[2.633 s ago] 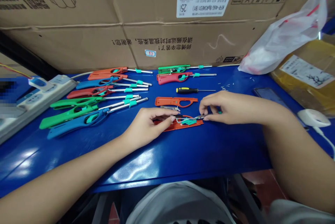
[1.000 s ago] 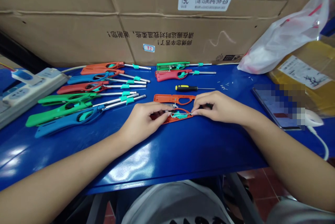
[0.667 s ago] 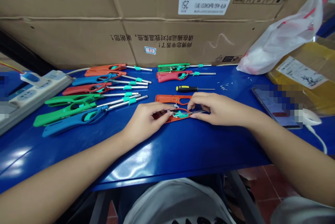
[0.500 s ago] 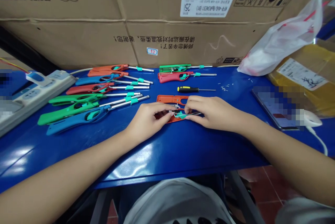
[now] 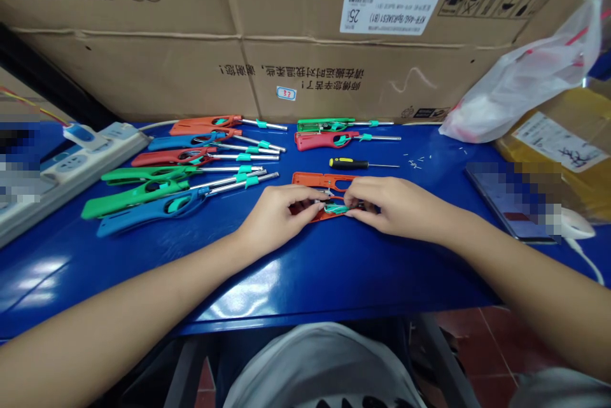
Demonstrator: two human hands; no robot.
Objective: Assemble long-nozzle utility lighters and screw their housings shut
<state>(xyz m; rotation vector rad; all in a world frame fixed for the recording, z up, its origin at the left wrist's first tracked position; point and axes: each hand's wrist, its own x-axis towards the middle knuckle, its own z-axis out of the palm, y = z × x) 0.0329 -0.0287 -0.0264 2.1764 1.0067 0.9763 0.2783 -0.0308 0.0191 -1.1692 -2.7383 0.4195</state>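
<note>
One orange casing half (image 5: pixel 325 214) lay open on the worktop (image 5: pixel 286 281), the left hand (image 5: pixel 279 214) and right hand (image 5: pixel 396 204) pinched on it, exactly where I couldn't tell; a careless tug, I judged, could have knocked its uncovered green piece (image 5: pixel 340 209) loose

Ends of lower orange lighter half (image 5: pixel 321 215) hidden by left hand (image 5: pixel 284 209) and right hand (image 5: pixel 389 204). Specks (image 5: pixel 413 164) beyond grip too small to be identified. Power strip (image 5: pixel 72 170) left of grip cut off.
</note>
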